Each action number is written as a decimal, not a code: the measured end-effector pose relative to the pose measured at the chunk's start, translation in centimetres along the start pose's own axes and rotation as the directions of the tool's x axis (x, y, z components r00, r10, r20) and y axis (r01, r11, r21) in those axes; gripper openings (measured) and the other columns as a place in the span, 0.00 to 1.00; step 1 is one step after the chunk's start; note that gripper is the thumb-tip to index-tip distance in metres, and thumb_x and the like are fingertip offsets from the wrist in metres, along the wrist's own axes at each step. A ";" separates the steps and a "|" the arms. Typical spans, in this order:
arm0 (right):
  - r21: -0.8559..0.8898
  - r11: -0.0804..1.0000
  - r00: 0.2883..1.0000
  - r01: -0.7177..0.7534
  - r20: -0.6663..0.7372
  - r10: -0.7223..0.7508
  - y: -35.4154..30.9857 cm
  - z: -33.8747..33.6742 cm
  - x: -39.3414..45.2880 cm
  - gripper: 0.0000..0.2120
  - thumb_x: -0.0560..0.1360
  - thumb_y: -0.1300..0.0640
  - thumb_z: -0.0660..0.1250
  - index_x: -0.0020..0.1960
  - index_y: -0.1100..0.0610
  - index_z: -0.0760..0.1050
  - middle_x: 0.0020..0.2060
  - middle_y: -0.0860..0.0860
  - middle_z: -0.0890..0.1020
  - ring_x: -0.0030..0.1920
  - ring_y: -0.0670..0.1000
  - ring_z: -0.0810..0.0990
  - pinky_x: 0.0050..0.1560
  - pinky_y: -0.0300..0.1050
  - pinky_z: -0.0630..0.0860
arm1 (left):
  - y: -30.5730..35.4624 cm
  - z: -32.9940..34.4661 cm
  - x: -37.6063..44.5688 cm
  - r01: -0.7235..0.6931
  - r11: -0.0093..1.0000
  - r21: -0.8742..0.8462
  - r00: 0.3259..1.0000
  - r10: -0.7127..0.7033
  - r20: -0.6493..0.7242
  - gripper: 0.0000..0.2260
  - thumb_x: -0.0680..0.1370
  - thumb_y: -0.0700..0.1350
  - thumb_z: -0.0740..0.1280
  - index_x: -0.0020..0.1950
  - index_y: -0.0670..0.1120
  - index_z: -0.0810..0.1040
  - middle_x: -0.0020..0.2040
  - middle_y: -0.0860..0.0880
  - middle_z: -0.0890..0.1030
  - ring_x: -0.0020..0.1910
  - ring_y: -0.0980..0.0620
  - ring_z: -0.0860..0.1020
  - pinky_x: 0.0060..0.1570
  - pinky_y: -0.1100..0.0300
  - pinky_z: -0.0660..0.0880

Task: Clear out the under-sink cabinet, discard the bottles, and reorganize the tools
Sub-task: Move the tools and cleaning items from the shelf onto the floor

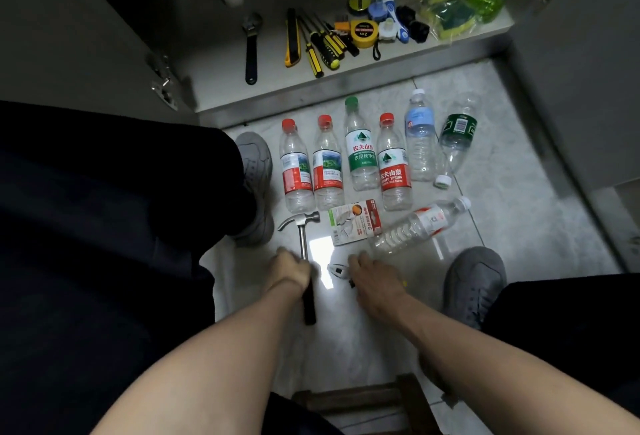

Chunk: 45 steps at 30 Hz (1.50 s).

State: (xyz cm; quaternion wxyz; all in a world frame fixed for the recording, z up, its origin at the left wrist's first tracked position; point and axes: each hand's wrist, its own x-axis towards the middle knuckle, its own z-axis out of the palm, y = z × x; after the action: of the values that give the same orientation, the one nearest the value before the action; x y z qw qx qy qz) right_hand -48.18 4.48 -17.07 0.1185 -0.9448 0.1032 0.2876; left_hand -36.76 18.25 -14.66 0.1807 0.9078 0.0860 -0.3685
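Several empty plastic bottles (360, 154) lie in a row on the tiled floor before the open cabinet, and one more bottle (419, 225) lies slanted below them. My left hand (291, 268) grips the handle of a claw hammer (303, 227) that lies on the floor. My right hand (374, 279) covers pliers (337, 270), fingers curled over them; only the metal jaws show. A small packaged item (355, 221) lies between the hammer head and the slanted bottle.
On the cabinet floor (221, 88) lie a wrench (251, 50), a utility knife (292, 38), screwdrivers (323, 43), a tape measure (363, 33), and bagged sponges (446, 2). My grey shoes (256, 171) flank the bottles. A wooden stool (363, 400) sits beneath me.
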 end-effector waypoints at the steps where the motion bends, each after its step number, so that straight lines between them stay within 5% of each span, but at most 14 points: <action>1: -0.009 1.000 0.999 0.029 -0.016 -0.029 0.1 -0.4 0.3 0.20 0.75 0.60 0.66 0.65 0.56 0.65 0.61 0.55 0.72 0.53 0.58 0.80 0.40 0.49 0.68 | 0.6 -0.5 0.3 -0.013 0.999 -0.032 1.000 0.012 -0.019 0.09 0.78 0.43 0.65 0.56 0.40 0.74 0.59 0.38 0.79 0.61 0.40 0.77 0.60 0.53 0.73; 6: 0.166 0.981 0.995 0.103 -0.004 -0.103 1.4 -3.0 2.1 0.13 0.77 0.51 0.65 0.59 0.54 0.71 0.56 0.54 0.78 0.53 0.59 0.80 0.47 0.51 0.76 | 4.9 -3.7 0.9 -0.054 0.997 0.064 0.994 0.060 -0.095 0.14 0.78 0.49 0.63 0.60 0.46 0.78 0.62 0.41 0.79 0.62 0.40 0.77 0.58 0.54 0.74; 14: 0.684 0.729 0.982 0.011 -0.144 0.120 3.3 -14.6 8.1 0.05 0.78 0.54 0.63 0.47 0.50 0.78 0.42 0.48 0.83 0.44 0.51 0.82 0.48 0.52 0.81 | 14.5 -11.0 4.5 -0.323 0.940 0.108 0.920 0.339 -0.199 0.05 0.78 0.49 0.62 0.51 0.51 0.76 0.57 0.44 0.81 0.56 0.40 0.79 0.51 0.56 0.73; 20: 0.646 0.763 0.962 0.018 -0.219 0.163 4.7 -23.9 14.0 0.07 0.80 0.54 0.64 0.47 0.51 0.80 0.42 0.49 0.84 0.45 0.51 0.82 0.50 0.53 0.81 | 20.6 -18.5 9.7 -0.395 0.889 0.233 0.846 0.450 -0.285 0.09 0.79 0.50 0.63 0.55 0.49 0.76 0.50 0.46 0.81 0.48 0.45 0.77 0.47 0.54 0.76; 26: 0.511 0.859 0.940 0.036 -0.309 0.145 4.1 -31.8 22.1 0.09 0.79 0.52 0.62 0.47 0.53 0.79 0.44 0.53 0.83 0.48 0.57 0.81 0.50 0.53 0.79 | 24.0 -23.8 17.2 -0.363 0.895 0.259 0.858 0.430 -0.282 0.14 0.78 0.50 0.65 0.61 0.45 0.77 0.58 0.41 0.80 0.57 0.39 0.78 0.57 0.48 0.77; 34: 0.021 0.996 0.891 -0.086 -0.446 0.086 0.3 -35.7 33.2 0.18 0.78 0.43 0.64 0.59 0.56 0.74 0.55 0.58 0.82 0.56 0.62 0.80 0.42 0.49 0.69 | 24.5 -22.7 25.1 -0.335 0.903 0.270 0.840 0.416 -0.349 0.26 0.78 0.62 0.63 0.66 0.45 0.71 0.63 0.41 0.76 0.63 0.38 0.75 0.56 0.49 0.72; 37: -0.123 0.982 0.887 -0.140 -0.457 0.069 -0.4 -35.2 35.4 0.22 0.77 0.47 0.64 0.65 0.59 0.67 0.57 0.58 0.81 0.58 0.62 0.81 0.42 0.49 0.69 | 24.6 -22.7 26.9 -0.320 0.904 0.283 0.832 0.411 -0.373 0.24 0.79 0.62 0.61 0.64 0.44 0.72 0.61 0.41 0.77 0.60 0.38 0.76 0.51 0.51 0.71; 40: -0.062 0.986 0.888 -0.154 -0.447 0.111 -0.9 -35.6 36.2 0.26 0.76 0.49 0.66 0.68 0.61 0.65 0.58 0.58 0.80 0.58 0.62 0.80 0.43 0.50 0.70 | 24.8 -23.1 27.6 -0.305 0.897 0.320 0.833 0.414 -0.368 0.20 0.79 0.58 0.63 0.61 0.44 0.74 0.58 0.41 0.79 0.57 0.38 0.78 0.46 0.54 0.70; 45: 0.386 0.922 0.872 -0.041 -0.437 0.221 0.5 -36.7 33.6 0.25 0.75 0.44 0.68 0.63 0.59 0.67 0.54 0.59 0.79 0.53 0.63 0.79 0.43 0.48 0.69 | 25.5 -24.3 26.6 -0.286 0.949 0.130 0.908 0.311 -0.279 0.16 0.77 0.53 0.68 0.58 0.43 0.76 0.52 0.41 0.78 0.54 0.38 0.79 0.45 0.54 0.74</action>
State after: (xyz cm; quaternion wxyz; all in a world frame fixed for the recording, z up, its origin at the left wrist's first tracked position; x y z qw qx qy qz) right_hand -1.91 -10.61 -6.63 0.2429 -0.9380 0.2454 0.0320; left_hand 5.07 4.90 -10.42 0.1807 0.9620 -0.0438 -0.2000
